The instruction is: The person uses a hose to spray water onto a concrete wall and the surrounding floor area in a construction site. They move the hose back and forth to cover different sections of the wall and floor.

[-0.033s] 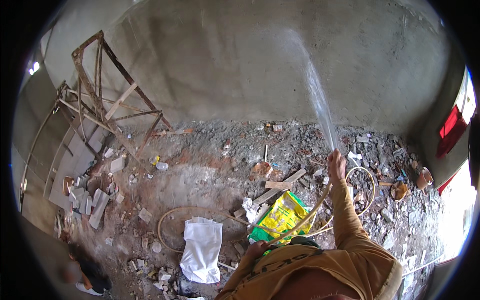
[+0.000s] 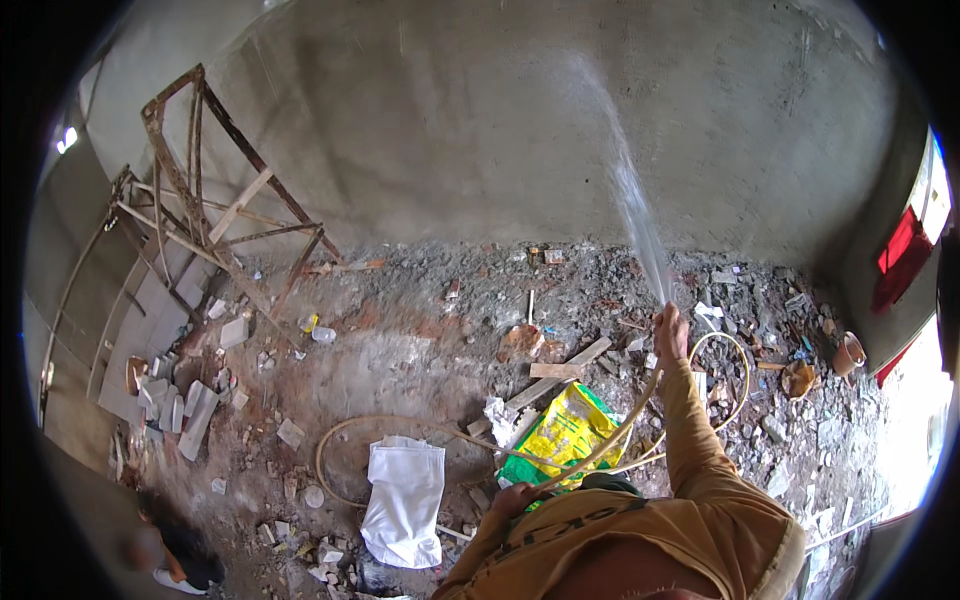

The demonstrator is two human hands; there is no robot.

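My right hand is closed around the end of a beige hose, stretched out toward the wall. From its fingers a water jet rises and sprays against the grey plastered wall. The hose runs back to my left hand, which is closed on it near my body; its fingers show only in part. More hose lies in loops over the rubble, to the right of my right forearm and around a white sack. Below the hose is a crumpled yellow and green bag.
Rubble and broken pieces cover the floor. Wooden planks lie ahead of the bag. A rusty metal trestle stands at the left. An orange-brown bucket is by the right wall. A person is at the lower left.
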